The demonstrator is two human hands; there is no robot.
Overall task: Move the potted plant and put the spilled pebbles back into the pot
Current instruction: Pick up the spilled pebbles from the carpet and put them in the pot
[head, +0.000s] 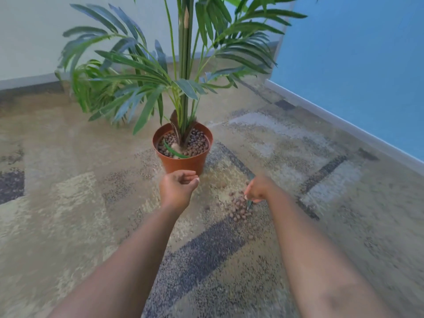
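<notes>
A terracotta pot (183, 162) with a tall green palm plant (183, 72) stands upright on the carpet, its top filled with brown pebbles (197, 143). Spilled pebbles (238, 207) lie in a loose pile on the carpet to the pot's front right. My left hand (177, 187) hovers just in front of the pot, fingers curled into a loose fist; what is inside it is hidden. My right hand (258, 189) reaches down onto the pile, fingertips pinched together among the pebbles, with a small green sliver under them. That hand is blurred.
Patterned beige and grey carpet (91, 203) covers the floor. A white wall (34, 37) runs behind the plant and a blue wall with a pale baseboard (344, 125) runs along the right. Palm fronds spread low to the left of the pot.
</notes>
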